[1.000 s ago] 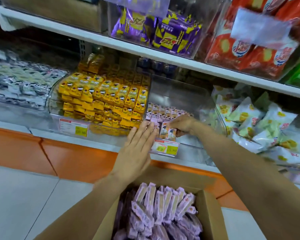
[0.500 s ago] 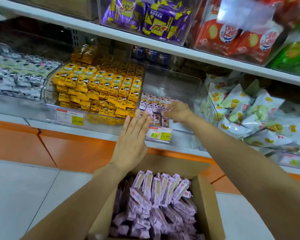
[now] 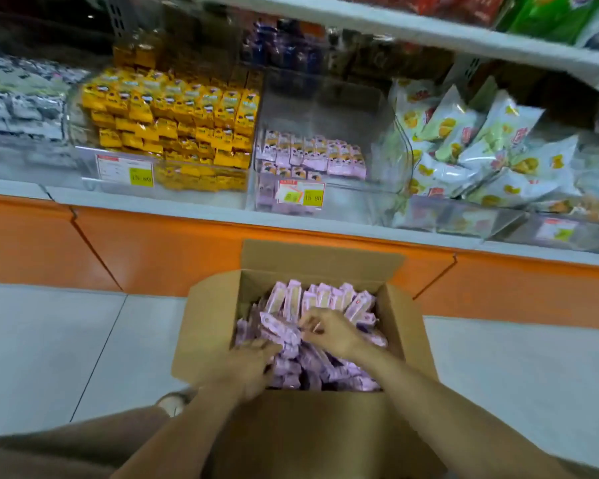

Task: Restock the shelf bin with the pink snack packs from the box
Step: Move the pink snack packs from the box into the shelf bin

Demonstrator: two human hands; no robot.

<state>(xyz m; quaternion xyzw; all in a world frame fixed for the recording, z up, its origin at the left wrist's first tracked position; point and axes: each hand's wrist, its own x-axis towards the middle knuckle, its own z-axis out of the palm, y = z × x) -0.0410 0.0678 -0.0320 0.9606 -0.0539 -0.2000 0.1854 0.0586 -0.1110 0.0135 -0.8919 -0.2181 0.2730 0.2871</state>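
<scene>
A person restocking a shop shelf reaches with both hands into an open cardboard box point(image 3: 407, 326) on the floor, which stands against the shelf's orange base point(image 3: 153, 243). The left hand point(image 3: 246, 369) is near the box's left wall, its fingers bent down into the heap; blur hides whether they have closed on anything. The right hand point(image 3: 331, 331), at the middle of the box, has curled fingers that appear to pinch the end of one of the pink snack packs point(image 3: 325, 371). The packs look light, soft-wrapped and slick. They are probably best gathered several at a time by their long sides and not squeezed hard, since the contents may crush. The count is one box, with packs piled too thickly to number, likely several dozen. There is one clear shelf bin point(image 3: 329, 108) at the shelf's front edge. It holds a row of roughly ten pink packs towards its left side and a few more below them, behind a price label point(image 3: 300, 197). Yellow packs point(image 3: 173, 122) fill the bin to its left, and white-and-green bags point(image 3: 481, 150) lie to its right.
</scene>
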